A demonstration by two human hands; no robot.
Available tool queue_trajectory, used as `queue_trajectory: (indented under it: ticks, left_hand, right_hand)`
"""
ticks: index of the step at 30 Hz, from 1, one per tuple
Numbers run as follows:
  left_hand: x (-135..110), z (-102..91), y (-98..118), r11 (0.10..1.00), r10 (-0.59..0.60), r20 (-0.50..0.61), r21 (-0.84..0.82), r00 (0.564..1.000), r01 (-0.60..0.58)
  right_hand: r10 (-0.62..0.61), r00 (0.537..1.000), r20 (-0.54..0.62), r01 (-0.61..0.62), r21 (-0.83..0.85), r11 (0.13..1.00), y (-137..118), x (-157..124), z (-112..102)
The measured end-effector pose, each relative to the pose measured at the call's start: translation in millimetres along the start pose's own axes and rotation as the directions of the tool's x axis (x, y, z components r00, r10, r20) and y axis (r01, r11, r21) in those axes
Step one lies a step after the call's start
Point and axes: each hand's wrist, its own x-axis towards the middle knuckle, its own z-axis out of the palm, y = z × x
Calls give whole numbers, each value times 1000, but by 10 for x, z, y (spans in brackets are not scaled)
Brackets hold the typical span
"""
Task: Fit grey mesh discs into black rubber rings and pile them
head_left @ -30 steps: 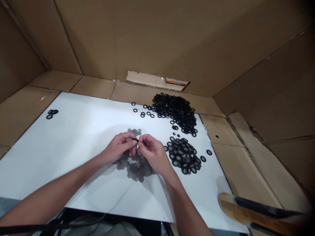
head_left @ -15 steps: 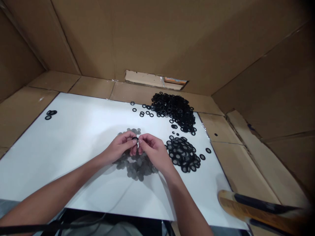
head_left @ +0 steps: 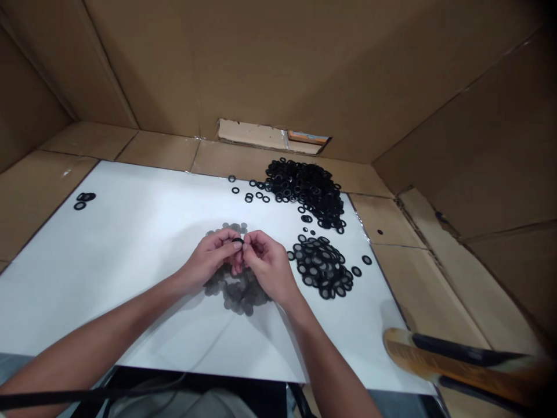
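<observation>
Two hands [head_left: 213, 255] [head_left: 270, 264] pinching one black ring [head_left: 237, 240], closer together than half a second ago

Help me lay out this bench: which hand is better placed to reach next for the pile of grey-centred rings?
Probably the right hand: the pile of grey-centred rings lies close on its side. The left hand is farther away and appears to pinch a black ring.
</observation>
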Motion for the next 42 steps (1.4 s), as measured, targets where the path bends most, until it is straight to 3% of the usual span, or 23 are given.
queue_trajectory:
  ticks: [9,16,21,25,42]
  left_hand:
    - [-20,29,30,1000,21,-72,-10,997,-21]
    - [-12,62,12,998,20,-93,-59,995,-25]
    - [-17,2,94,989,-9,-10,148,1000,10]
    - [-18,-34,165,962,-25,44,274,999,12]
    - [-31,-36,69,995,-12,30,104,999,9]
  right_hand:
    - [-35,999,-18,33,-112,993,-64,-36,-3]
    - [48,998,-44,-44,90,995,-42,-6,55]
    - [101,994,-31,-99,63,993,-72,23,-36]
    - [148,987,55,-150,43,988,-89,31,-99]
    - [19,999,36,-16,-70,997,-26,-26,-48]
